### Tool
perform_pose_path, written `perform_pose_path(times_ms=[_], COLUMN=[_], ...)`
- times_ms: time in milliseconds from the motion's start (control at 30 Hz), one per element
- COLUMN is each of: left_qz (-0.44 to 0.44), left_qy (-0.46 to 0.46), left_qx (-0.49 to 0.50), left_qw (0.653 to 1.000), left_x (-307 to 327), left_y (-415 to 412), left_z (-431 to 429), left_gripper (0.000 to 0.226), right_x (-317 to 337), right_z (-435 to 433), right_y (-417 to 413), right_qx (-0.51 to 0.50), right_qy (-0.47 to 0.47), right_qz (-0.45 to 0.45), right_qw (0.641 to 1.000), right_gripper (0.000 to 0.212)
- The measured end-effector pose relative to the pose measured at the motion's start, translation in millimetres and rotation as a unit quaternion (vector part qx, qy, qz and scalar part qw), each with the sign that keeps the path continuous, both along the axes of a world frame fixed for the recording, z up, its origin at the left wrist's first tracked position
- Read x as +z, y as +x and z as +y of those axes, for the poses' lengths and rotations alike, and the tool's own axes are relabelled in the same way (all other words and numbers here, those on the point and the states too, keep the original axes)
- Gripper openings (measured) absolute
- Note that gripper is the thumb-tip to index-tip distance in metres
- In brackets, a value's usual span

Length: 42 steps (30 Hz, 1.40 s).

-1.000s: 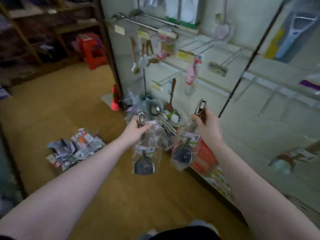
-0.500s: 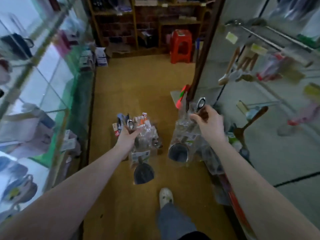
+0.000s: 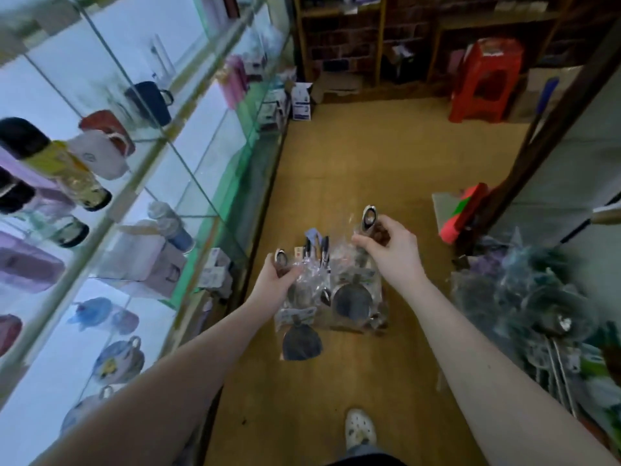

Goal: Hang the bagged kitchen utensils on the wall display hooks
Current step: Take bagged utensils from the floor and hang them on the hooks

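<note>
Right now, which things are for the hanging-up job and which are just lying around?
For the job: the bagged spatula in the left hand; the round-headed bagged utensil in the right hand; the heap of bagged utensils on the right.

Just lying about: the red stool; the flasks on the left; the white box at the back.

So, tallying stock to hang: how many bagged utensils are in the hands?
2: the flat-headed utensil in the left hand, the round-headed utensil in the right hand; others may be hidden.
</note>
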<state>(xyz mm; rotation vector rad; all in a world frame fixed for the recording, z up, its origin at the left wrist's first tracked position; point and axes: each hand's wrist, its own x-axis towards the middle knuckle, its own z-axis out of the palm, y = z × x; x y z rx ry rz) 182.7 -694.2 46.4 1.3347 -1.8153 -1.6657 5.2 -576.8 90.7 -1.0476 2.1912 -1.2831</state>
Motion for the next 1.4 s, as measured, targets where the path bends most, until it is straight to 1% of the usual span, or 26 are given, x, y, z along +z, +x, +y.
perform_pose_path(times_ms=[133, 200, 267, 333, 433, 567, 633, 667, 767, 833, 900, 933, 967, 1000, 1033, 1067, 1100, 1167, 1233, 1267, 1333, 1367, 1400], left_qz=[0.019, 0.032, 0.035, 0.038, 0.027, 0.044, 0.060, 0.064, 0.037, 0.017, 0.007, -0.001, -0.007, -0.014, -0.018, -0.021, -0.022, -0.025, -0.025, -0.030, -0.050, -0.058, -0.062], left_qy=[0.008, -0.004, -0.005, 0.016, 0.022, 0.000, -0.003, -0.004, 0.004, 0.017, 0.032, 0.038, 0.045, 0.054, 0.065, 0.074, 0.080, 0.085, 0.088, 0.091, 0.091, 0.093, 0.098], left_qx=[0.032, 0.027, -0.004, -0.045, -0.130, -0.178, -0.201, -0.211, -0.230, -0.242, -0.254, -0.258, -0.259, -0.256, -0.256, -0.255, -0.255, -0.253, -0.254, -0.255, -0.257, -0.263, -0.271], left_qw=[0.999, 0.999, 0.999, 0.998, 0.991, 0.983, 0.978, 0.975, 0.972, 0.970, 0.967, 0.966, 0.965, 0.965, 0.964, 0.964, 0.963, 0.963, 0.963, 0.962, 0.961, 0.958, 0.956], left_x=[7, 14, 18, 21, 24, 22, 19, 17, 13, 6, 5, 4, 4, 0, -1, -4, -6, -13, -22, -26, -34, -38, -43], left_y=[-15, -25, -36, -46, -62, -80, -88, -93, -107, -114, -118, -119, -119, -119, -118, -117, -116, -113, -112, -112, -115, -116, -118], left_z=[-14, -26, -38, -46, -57, -81, -98, -109, -144, -169, -190, -200, -209, -219, -229, -239, -247, -263, -274, -278, -285, -287, -289], left_gripper=[0.029, 0.030, 0.034, 0.037, 0.022, 0.022, 0.020, 0.025, 0.071, 0.084, 0.080, 0.075, 0.074, 0.076, 0.078, 0.076, 0.065, 0.039, 0.030, 0.030, 0.031, 0.033, 0.035], right_x=[6, 10, 13, 16, 19, 23, 25, 26, 25, 22, 18, 15, 10, 2, -6, -15, -27, -50, -70, -77, -91, -97, -101], right_z=[-36, -51, -65, -77, -94, -117, -130, -138, -165, -185, -205, -214, -221, -226, -229, -230, -230, -227, -225, -225, -232, -237, -244], right_y=[-13, -19, -24, -26, -24, -28, -34, -37, -44, -48, -51, -52, -52, -55, -56, -58, -60, -59, -53, -49, -42, -40, -37], right_qx=[0.058, 0.069, 0.074, 0.078, 0.096, 0.100, 0.100, 0.094, 0.061, 0.057, 0.048, 0.032, 0.009, -0.027, -0.064, -0.096, -0.113, -0.080, 0.005, 0.045, 0.080, 0.077, 0.063], right_qy=[-0.016, -0.023, -0.025, -0.031, -0.016, 0.012, 0.024, 0.025, 0.013, 0.009, 0.002, -0.013, -0.032, -0.044, -0.041, -0.019, 0.014, 0.114, 0.216, 0.251, 0.267, 0.251, 0.225], right_qz=[-0.027, -0.037, -0.041, -0.050, -0.055, -0.044, -0.036, -0.035, -0.056, -0.076, -0.102, -0.136, -0.173, -0.189, -0.183, -0.160, -0.142, -0.122, -0.112, -0.112, -0.120, -0.128, -0.155], right_qw=[0.998, 0.997, 0.996, 0.995, 0.994, 0.994, 0.994, 0.995, 0.996, 0.995, 0.994, 0.990, 0.984, 0.981, 0.980, 0.982, 0.983, 0.983, 0.970, 0.960, 0.953, 0.956, 0.960], right_gripper=[0.014, 0.014, 0.013, 0.012, 0.013, 0.011, 0.015, 0.017, 0.018, 0.016, 0.010, 0.005, 0.005, 0.014, 0.020, 0.021, 0.022, 0.032, 0.039, 0.046, 0.064, 0.068, 0.068])
